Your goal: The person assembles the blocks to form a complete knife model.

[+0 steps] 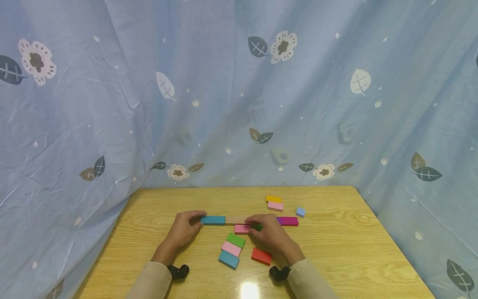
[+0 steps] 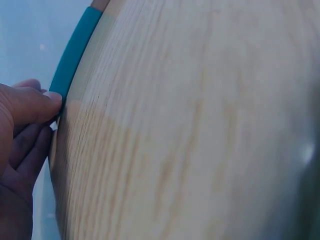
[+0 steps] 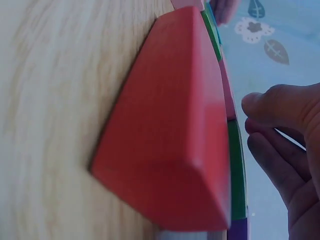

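In the head view a row of coloured blocks lies across the table. My left hand (image 1: pixel 184 228) pinches the left end of its blue block (image 1: pixel 213 220); in the left wrist view the thumb (image 2: pixel 47 105) lies on that block's end, with fingers behind. A wood-coloured block (image 1: pixel 234 220) adjoins it. My right hand (image 1: pixel 270 230) hovers over the row by a dark green block (image 3: pixel 238 175), thumb and fingertips close together, holding nothing visible. Left of the dark green block is a pink block (image 1: pixel 242 229). A purple block (image 1: pixel 279 220) and a magenta block (image 1: pixel 289 221) extend right, partly hidden by the hand.
Nearer me lie a green block (image 1: pixel 236 240), a pale pink block (image 1: pixel 231 248), a second blue block (image 1: pixel 229 259) and a red block (image 1: pixel 261 256). Behind the row are an orange block (image 1: pixel 274 199), another pink block (image 1: pixel 275 206) and a small light-blue block (image 1: pixel 300 212).
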{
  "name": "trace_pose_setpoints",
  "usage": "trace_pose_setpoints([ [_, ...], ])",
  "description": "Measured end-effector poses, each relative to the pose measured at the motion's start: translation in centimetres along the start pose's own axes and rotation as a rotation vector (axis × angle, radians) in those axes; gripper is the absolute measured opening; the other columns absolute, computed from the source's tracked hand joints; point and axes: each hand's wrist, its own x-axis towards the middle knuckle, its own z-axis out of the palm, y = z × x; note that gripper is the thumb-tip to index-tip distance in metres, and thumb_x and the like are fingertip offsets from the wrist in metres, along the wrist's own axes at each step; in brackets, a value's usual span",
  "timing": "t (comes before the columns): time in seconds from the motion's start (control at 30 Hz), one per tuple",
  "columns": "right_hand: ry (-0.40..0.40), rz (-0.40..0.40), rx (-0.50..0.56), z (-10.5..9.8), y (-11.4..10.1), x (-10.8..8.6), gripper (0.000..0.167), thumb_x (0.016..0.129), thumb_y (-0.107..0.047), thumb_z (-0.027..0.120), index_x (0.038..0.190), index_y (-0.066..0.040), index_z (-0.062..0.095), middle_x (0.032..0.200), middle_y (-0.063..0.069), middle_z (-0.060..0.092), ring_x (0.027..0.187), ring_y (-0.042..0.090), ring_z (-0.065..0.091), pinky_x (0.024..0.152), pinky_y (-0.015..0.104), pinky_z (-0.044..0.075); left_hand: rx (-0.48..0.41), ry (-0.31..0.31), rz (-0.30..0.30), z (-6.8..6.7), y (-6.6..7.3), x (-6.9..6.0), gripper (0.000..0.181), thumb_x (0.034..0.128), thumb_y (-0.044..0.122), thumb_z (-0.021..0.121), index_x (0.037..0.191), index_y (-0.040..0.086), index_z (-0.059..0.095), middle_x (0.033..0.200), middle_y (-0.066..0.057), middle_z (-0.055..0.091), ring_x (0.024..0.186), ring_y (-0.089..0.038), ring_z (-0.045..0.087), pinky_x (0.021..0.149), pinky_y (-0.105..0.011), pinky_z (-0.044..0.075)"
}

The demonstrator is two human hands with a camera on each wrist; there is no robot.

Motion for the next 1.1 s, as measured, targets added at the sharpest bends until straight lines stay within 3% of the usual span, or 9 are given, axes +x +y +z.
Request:
trace_pose_setpoints([
  [0.27,-0.054,-0.009,0.005,0.42,-0.13,0.26,0.018,0.098,-0.010,0.082,0.113,-0.019,0.084,0.105,-0.012,0.080,0.096,0.001,0.070,0.092,0.030,0.066,-0.002,0.001,0.005,0.06,-0.30,0.06,0.040,0.0941,-0.004,0.080,0.129,0.014,0.081,0.132,-0.006,0.079,0.136,-0.035,0.068,0.117,-0.055,0.055],
  [1.1,0.002,-0.042,-0.057,0.65,-0.62,0.53,0.017,0.098,-0.004,0.080,0.110,-0.016,0.083,0.108,-0.008,0.081,0.101,0.007,0.073,0.094,0.036,0.066,-0.002,0.002,0.012,-0.03,-0.32,0.17,0.039,0.0940,-0.004,0.080,0.129,0.013,0.081,0.133,-0.007,0.079,0.136,-0.036,0.068,0.116,-0.056,0.055],
])
